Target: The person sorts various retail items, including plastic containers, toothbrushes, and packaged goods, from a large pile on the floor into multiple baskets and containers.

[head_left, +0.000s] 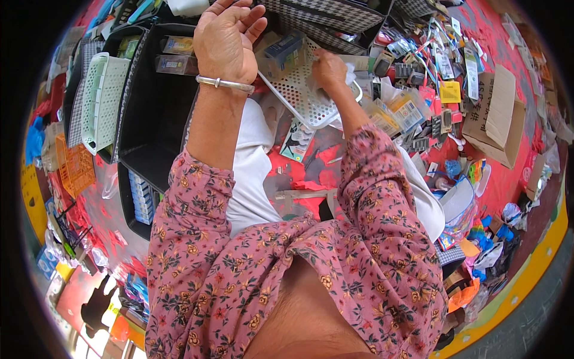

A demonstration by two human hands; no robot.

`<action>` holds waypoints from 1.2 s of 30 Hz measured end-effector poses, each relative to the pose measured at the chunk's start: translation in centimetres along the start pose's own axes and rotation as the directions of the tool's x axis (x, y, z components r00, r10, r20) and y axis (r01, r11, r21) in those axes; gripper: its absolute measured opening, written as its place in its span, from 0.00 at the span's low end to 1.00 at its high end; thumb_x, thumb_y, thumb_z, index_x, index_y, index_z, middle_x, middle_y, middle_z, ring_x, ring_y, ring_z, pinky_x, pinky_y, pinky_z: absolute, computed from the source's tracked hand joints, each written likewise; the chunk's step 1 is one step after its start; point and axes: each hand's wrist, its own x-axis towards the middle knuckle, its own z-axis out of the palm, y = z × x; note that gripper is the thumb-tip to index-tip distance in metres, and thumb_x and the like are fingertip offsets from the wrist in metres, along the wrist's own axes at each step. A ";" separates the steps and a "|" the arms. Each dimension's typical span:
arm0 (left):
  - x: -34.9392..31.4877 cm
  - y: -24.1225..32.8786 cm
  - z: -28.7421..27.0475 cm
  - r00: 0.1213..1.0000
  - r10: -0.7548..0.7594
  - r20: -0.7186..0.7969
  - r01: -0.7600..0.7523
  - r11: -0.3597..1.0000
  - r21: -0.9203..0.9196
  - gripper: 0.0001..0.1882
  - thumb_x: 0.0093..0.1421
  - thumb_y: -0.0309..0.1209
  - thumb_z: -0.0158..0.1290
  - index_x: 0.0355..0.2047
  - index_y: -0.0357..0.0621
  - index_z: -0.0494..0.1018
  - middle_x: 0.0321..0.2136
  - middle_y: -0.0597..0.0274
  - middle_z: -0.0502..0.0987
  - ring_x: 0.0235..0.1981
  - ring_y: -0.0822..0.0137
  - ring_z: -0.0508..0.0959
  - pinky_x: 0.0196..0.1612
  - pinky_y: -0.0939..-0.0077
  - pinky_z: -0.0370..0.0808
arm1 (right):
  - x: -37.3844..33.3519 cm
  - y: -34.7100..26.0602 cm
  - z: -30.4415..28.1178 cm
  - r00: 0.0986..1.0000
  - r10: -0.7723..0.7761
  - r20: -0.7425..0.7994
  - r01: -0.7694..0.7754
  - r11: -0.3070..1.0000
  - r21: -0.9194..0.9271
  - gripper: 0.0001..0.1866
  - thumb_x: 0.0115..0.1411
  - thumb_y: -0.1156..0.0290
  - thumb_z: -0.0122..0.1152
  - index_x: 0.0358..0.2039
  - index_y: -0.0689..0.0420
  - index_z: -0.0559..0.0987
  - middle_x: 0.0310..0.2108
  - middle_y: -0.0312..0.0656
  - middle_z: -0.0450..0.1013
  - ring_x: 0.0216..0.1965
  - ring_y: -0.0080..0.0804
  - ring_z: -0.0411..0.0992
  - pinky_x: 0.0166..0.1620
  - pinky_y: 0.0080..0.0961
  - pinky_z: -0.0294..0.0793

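Note:
A white perforated plastic basket (308, 107) lies tilted in front of me, with a blue-and-clear package (284, 51) in its far left part. Over the basket's right side, my right hand (329, 69) is closed, fingers bent down. Crumpled clear plastic (350, 74) shows beside it; what the fingers grip is hidden. My left hand (227, 45) is raised left of the basket, palm turned up, fingers loosely curled and apart, nothing in it. A bangle circles that wrist. Below the basket lies a flat printed package (298, 140).
At left stand a black open storage box (156, 107) holding packets, a pale green basket (106, 99) and an orange crate (75, 164). Heaped small packaged goods (418, 72) and an open cardboard box (495, 116) lie at right. Houndstooth-patterned boxes (323, 21) stand at the far side.

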 end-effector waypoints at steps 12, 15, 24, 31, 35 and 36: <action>2.3 -2.9 -1.7 0.978 -0.083 0.192 0.079 0.996 0.031 0.13 0.52 0.20 0.45 0.40 0.37 0.66 0.35 0.54 0.72 0.36 0.63 0.73 0.38 0.74 0.72 | -5.8 18.2 -15.1 0.889 0.427 -0.166 -0.446 0.888 -0.108 0.15 0.44 0.60 0.55 0.27 0.57 0.79 0.27 0.52 0.73 0.33 0.44 0.72 0.38 0.35 0.70; 1.9 -3.4 -0.9 0.966 -0.111 0.234 0.102 0.994 0.047 0.14 0.52 0.20 0.44 0.41 0.35 0.65 0.36 0.53 0.72 0.38 0.63 0.73 0.39 0.75 0.72 | -7.7 20.8 -15.8 0.884 0.463 0.060 -0.452 0.881 -0.139 0.17 0.39 0.65 0.59 0.31 0.58 0.79 0.27 0.48 0.74 0.32 0.37 0.73 0.39 0.27 0.70; 1.7 -3.6 -0.7 0.949 -0.167 0.266 0.139 0.983 0.121 0.14 0.53 0.19 0.43 0.41 0.34 0.64 0.37 0.54 0.70 0.37 0.65 0.72 0.39 0.77 0.72 | -9.5 18.4 -5.6 0.897 0.331 0.292 -0.203 0.897 -0.394 0.38 0.35 0.69 0.64 0.51 0.53 0.63 0.41 0.48 0.70 0.41 0.44 0.70 0.43 0.34 0.69; 1.3 -3.6 -0.2 0.939 -0.187 0.288 0.158 0.980 0.121 0.14 0.53 0.20 0.44 0.41 0.35 0.64 0.37 0.54 0.71 0.37 0.65 0.72 0.40 0.77 0.71 | -9.3 18.6 -3.0 0.876 0.353 0.328 -0.164 0.858 -0.487 0.20 0.42 0.71 0.58 0.38 0.57 0.71 0.36 0.49 0.72 0.39 0.43 0.71 0.39 0.34 0.72; 0.2 -3.4 0.4 0.953 -0.170 0.250 0.140 0.981 0.132 0.14 0.53 0.20 0.44 0.42 0.35 0.64 0.37 0.55 0.71 0.37 0.66 0.72 0.40 0.78 0.71 | -9.3 17.6 -3.4 0.837 0.276 0.472 -0.055 0.902 -0.428 0.19 0.35 0.70 0.63 0.32 0.56 0.75 0.33 0.49 0.73 0.38 0.41 0.72 0.39 0.34 0.72; -0.3 -3.4 0.6 0.962 -0.152 0.226 0.124 0.984 0.132 0.15 0.52 0.20 0.44 0.42 0.35 0.65 0.37 0.55 0.71 0.37 0.66 0.72 0.40 0.78 0.71 | -9.4 17.6 -3.4 0.848 0.238 0.474 -0.045 0.922 -0.384 0.19 0.33 0.70 0.64 0.31 0.55 0.76 0.32 0.48 0.73 0.38 0.41 0.72 0.39 0.34 0.72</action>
